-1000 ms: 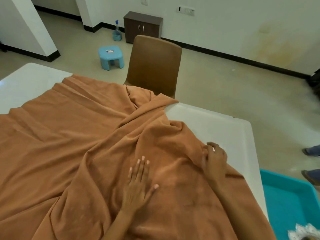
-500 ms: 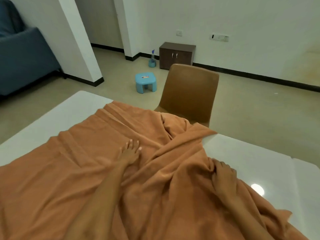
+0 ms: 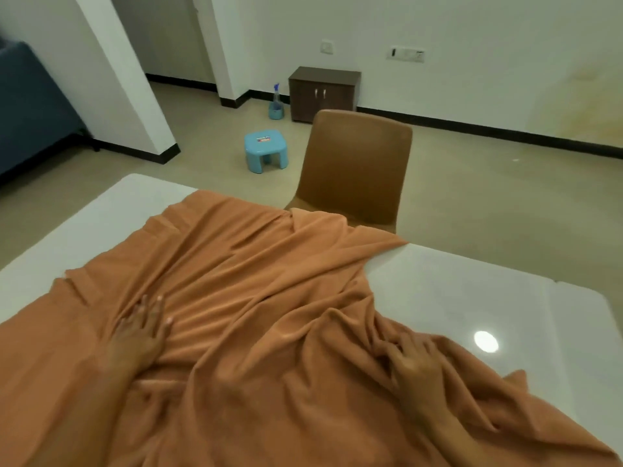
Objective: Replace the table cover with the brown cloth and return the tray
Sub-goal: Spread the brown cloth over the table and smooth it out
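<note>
The brown cloth (image 3: 256,298) lies rumpled over the middle and lower part of the frame, covering most of the white tabletop (image 3: 472,298), which shows bare at the right and along the upper left edge. The cloth's far edge reaches the tabletop's far side just in front of a brown chair (image 3: 357,166).

The left hand (image 3: 140,335), at lower left, rests flat on the cloth with fingers straight and spread, its grip wide and holding nothing. The right hand (image 3: 416,365), at lower right, lies on a bunched ridge of cloth with fingers bent into the folds; it is blurred, so I cannot tell whether its grip has closed on the fabric.

On the floor beyond sit a small blue stool (image 3: 266,150), a spray bottle (image 3: 275,104) and a dark low cabinet (image 3: 324,93) against the wall. The tray is out of view.
</note>
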### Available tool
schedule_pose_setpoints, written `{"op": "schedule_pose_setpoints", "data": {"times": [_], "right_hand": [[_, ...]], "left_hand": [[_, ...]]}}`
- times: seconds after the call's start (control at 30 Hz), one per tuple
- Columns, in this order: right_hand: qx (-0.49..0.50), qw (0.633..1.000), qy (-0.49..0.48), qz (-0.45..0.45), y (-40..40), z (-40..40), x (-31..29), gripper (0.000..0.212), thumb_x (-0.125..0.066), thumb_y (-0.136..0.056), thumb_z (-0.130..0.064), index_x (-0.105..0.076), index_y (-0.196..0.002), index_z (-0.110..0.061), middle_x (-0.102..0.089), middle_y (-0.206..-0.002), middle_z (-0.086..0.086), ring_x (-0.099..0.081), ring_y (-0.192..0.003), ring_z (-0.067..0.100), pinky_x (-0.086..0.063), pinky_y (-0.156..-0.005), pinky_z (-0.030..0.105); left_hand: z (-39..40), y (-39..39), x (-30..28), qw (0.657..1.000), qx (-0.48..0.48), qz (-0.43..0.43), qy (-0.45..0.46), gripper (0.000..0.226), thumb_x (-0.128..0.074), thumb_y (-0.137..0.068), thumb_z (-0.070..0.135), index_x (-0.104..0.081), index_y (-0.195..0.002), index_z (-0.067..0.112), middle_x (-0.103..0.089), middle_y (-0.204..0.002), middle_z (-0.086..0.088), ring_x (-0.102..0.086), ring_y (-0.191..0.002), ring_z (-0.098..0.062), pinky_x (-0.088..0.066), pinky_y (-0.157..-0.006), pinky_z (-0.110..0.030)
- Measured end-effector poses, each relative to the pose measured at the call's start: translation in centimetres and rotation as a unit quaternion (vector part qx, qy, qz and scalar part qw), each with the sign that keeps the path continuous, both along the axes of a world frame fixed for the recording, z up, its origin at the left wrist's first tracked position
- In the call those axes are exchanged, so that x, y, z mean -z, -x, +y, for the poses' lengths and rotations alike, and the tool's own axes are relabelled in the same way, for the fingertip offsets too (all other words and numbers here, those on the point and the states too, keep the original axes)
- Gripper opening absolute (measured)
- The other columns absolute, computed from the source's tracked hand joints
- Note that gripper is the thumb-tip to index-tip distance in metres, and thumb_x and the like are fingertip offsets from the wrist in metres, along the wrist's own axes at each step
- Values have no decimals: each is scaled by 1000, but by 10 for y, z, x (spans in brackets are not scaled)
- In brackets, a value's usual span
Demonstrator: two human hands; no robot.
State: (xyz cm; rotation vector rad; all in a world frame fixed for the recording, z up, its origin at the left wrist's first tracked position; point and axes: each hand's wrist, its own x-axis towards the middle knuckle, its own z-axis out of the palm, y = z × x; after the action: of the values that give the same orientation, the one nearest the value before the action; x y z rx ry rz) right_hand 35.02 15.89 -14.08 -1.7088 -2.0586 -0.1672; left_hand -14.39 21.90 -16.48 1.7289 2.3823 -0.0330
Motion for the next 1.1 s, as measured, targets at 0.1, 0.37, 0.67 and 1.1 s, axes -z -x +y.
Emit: {"op": "schedule_pose_setpoints", "data": {"times": [0.1, 0.37, 0.67, 1.1], "right_hand": [[-41, 998, 37, -19, 16, -23, 6, 26, -55, -82, -21, -71, -102, -18, -66, -101, 9, -61, -91, 30, -45, -87, 39], [-8, 999, 16, 41, 30, 13, -27, 27, -48, -89, -27, -69, -86, -11, -66, -93, 13, -58, -79, 33, -40, -79, 42], [48, 970, 235, -23, 53, 60, -21, 12, -49, -92, -13, -57, -84, -15, -62, -90, 7, -58, -79, 30, -38, -74, 35], [136, 970, 89, 181, 24, 72, -70, 17, -61, -86, -13, -72, -73, -14, -61, -71, 1, -53, -65, 22, -46, -67, 37]], "left_hand": [[-30, 13, 1, 1000, -24, -8, -9, 62, -36, -100, 36, -5, -151, 19, -10, -157, -17, -18, -143, -33, -14, -114, -42], [-3, -54, -46, 997, -2, -27, -78, 63, -25, -99, 50, -18, -150, 13, -15, -157, -15, -16, -144, -33, -12, -114, -50], [44, -181, -33, 988, 89, -105, 67, 62, -14, -97, 58, 6, -150, 32, 19, -156, -12, 17, -144, -26, 8, -114, -51], [42, -171, -7, 993, 72, -98, -6, 70, -16, -96, 58, 10, -151, 23, 10, -159, -1, 7, -146, -19, -1, -116, -44]]}}
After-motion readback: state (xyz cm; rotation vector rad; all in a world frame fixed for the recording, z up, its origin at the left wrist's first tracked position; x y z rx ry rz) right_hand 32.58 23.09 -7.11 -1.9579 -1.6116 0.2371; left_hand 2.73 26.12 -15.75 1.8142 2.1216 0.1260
